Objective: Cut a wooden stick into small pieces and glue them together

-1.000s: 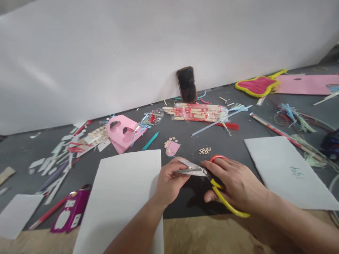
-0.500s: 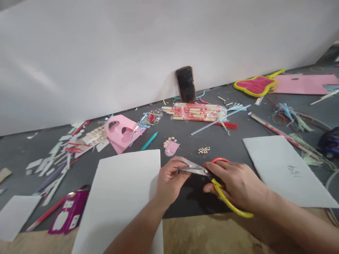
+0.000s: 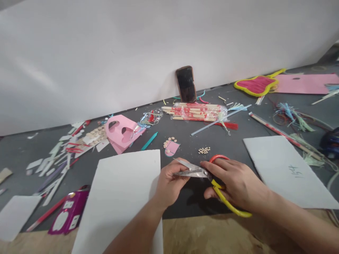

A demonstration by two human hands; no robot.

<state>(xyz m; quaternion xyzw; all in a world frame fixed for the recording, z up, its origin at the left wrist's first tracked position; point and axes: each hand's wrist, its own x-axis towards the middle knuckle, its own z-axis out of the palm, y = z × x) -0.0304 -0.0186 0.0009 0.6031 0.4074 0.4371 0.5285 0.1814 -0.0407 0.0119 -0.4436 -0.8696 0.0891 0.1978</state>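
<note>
Working closest to the camera, the right hand (image 3: 235,185) is closed around the handles of the scissors (image 3: 196,172). Fingers pass through the red loop and the thumb side bears on the yellow one, a grip that appears chosen for fine control. The scissors are held low over the dark mat (image 3: 225,137), blades pointing left and slightly parted.

The left hand (image 3: 169,183) meets the blades with thumb and forefinger pinched shut. Whether they hold a small scrap or the metal itself is too small to tell. The pinch sits right at the cutting edge, seemingly to steady whatever is there.

A large white sheet (image 3: 124,197) lies just left of the hands, and a second white sheet (image 3: 283,169) lies to the right. This leaves bare mat beneath the hands. A purple packet (image 3: 69,211) rests near the left edge.

Beyond the hands, a small pink piece (image 3: 172,147) edged with beads and a loose bead pile (image 3: 204,150) sit within easy reach. Farther back lie a pink cut card (image 3: 123,132) and a wrapped bundle of sticks (image 3: 197,111).

A phone (image 3: 186,83) is propped against the white wall (image 3: 132,53), leaning upright with its screen facing the person.
</note>
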